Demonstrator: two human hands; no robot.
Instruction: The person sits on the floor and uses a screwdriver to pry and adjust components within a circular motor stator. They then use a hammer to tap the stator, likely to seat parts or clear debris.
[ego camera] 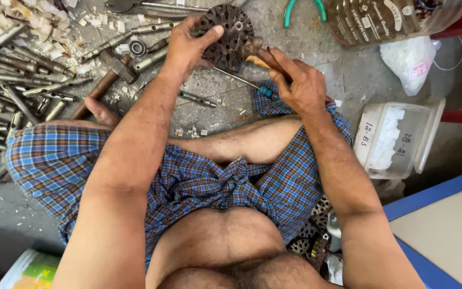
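Sitting cross-legged on the floor [316,64], the person is working just past the knees. Right hand [295,80] is closing its grip on a screwdriver [241,80], tip under the disc [226,36]. Left hand [188,45] is clamping the disc's near edge, steadying it upright. Rods [22,85] are crowding the left; plastic tub [397,139] right.

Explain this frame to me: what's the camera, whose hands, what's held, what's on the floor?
It is one camera worn on a person's head, looking down at their own lap and hands; there is no robot. The person sits on a concrete floor. The left hand grips a round, dark slotted metal disc. The right hand holds a wooden-handled tool against it. Nearby lie a screwdriver, a hammer, metal shafts, green-handled pliers and a clear plastic tub.
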